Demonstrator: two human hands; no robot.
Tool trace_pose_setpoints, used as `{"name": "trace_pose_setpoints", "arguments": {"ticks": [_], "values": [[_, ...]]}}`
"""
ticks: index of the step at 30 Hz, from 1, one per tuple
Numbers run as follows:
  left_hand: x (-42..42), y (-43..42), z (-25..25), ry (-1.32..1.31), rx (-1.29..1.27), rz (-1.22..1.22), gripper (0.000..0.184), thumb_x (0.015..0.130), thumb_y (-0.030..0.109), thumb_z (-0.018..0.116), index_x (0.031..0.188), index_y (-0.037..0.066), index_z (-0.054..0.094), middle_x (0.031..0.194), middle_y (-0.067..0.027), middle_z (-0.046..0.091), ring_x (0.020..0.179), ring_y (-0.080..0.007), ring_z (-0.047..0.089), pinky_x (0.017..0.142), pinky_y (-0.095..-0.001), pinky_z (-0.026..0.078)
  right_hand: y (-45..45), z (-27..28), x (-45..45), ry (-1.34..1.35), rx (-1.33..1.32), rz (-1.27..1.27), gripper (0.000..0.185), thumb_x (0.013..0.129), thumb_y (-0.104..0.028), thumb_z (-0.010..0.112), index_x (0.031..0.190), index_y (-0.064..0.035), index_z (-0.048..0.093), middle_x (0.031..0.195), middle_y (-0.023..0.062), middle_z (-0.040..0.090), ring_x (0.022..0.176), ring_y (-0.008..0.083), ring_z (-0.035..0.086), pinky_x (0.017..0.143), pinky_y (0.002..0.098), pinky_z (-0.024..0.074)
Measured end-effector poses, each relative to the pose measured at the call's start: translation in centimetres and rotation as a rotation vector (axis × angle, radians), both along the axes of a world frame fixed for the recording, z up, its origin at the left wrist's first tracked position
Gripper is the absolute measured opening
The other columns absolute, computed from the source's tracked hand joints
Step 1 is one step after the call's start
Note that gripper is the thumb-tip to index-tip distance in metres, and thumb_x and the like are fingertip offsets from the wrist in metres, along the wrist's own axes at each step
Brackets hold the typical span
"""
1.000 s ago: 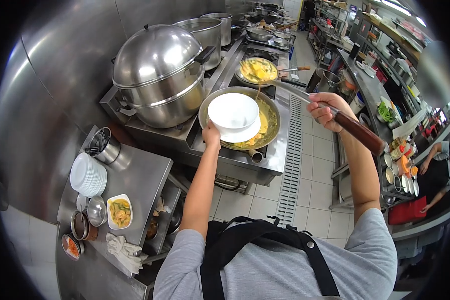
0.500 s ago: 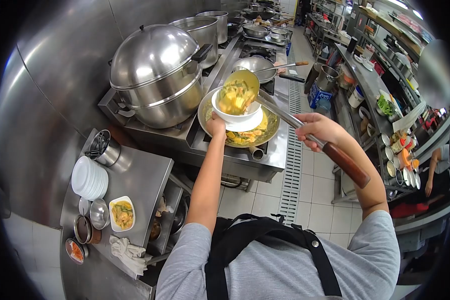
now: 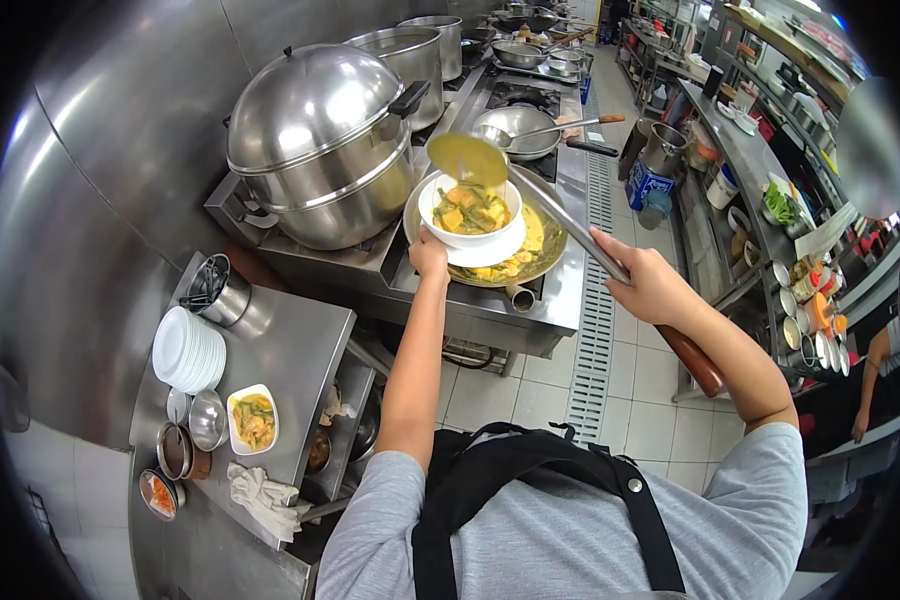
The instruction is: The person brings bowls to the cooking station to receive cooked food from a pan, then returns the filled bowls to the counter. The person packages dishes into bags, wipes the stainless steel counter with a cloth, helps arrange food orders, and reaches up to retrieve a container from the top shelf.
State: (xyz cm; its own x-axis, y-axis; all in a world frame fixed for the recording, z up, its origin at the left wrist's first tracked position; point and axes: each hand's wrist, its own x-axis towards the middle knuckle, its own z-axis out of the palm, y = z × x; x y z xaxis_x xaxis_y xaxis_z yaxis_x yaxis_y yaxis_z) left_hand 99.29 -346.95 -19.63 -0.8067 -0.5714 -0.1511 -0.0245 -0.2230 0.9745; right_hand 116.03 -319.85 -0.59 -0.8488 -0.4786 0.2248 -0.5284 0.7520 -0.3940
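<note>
One ladle point(image 3: 467, 160) tipped further, one bowl point(image 3: 473, 240) filled

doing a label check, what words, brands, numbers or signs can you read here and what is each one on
No text can be read with certainty.
Blue box by the right-hand counter: pale marks that look like lettering, too blurred to read.
Containers on the right shelf: any labels are too small to read.
White bowl and ladle: no lettering visible.
</note>
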Motion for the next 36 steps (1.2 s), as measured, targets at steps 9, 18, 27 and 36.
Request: {"name": "trace_pose_setpoints", "arguments": {"ticks": [9, 18, 27, 36], "values": [[2.2, -1.7, -1.1, 0.012, 0.197, -0.021, 0.042, 0.091, 0.027, 0.040, 0.091, -0.010, 0.058, 0.087, -0.0141, 0.062, 0.075, -0.0186, 0.060, 0.064, -0.0304, 0.044, 3.4, -2.1, -8.3, -0.756, -0.676, -0.277, 0.054, 0.075, 0.001, 0.051, 0.126, 0.0023, 0.034, 0.060, 0.0033, 0.046, 0.036, 0.0109, 0.045, 0.032, 0.0251, 0.0374], [5.2, -5.6, 0.0, 0.090, 0.205, 0.074, 0.039, 0.091, 0.026, 0.040, 0.090, -0.009, 0.058, 0.085, -0.0111, 0.062, 0.074, -0.0159, 0.059, 0.064, -0.0289, 0.044, 2.9, -15.8, -12.5, -0.179, 0.182, -0.338, 0.050, 0.067, -0.004, 0.046, 0.116, 0.0015, 0.039, 0.084, 0.0287, 0.057, 0.077, 0.0407, 0.057, 0.072, 0.0425, 0.0464], [8.1, -8.9, 1.2, 0.119, 0.142, 0.180, 0.042, 0.092, 0.027, 0.039, 0.082, -0.010, 0.059, 0.078, -0.0108, 0.061, 0.069, -0.0131, 0.056, 0.063, -0.0281, 0.043, -1.0, -8.4, -7.3, -1.137, -0.387, -0.351, 0.010, 0.078, -0.007, 0.050, 0.084, 0.0009, 0.049, 0.056, 0.0057, 0.047, 0.040, 0.0112, 0.044, 0.034, 0.0242, 0.0387], [8.2, -9.9, 0.5, 0.081, 0.071, 0.202, 0.040, 0.092, 0.027, 0.039, 0.080, -0.006, 0.056, 0.066, -0.0079, 0.058, 0.049, -0.0115, 0.052, 0.041, -0.0250, 0.038, -2.0, -11.5, -10.7, -1.628, -0.849, -0.315, 0.014, 0.083, -0.013, 0.049, 0.075, -0.0029, 0.043, 0.059, 0.0028, 0.046, 0.042, 0.0047, 0.042, 0.034, 0.0158, 0.0351]]}}
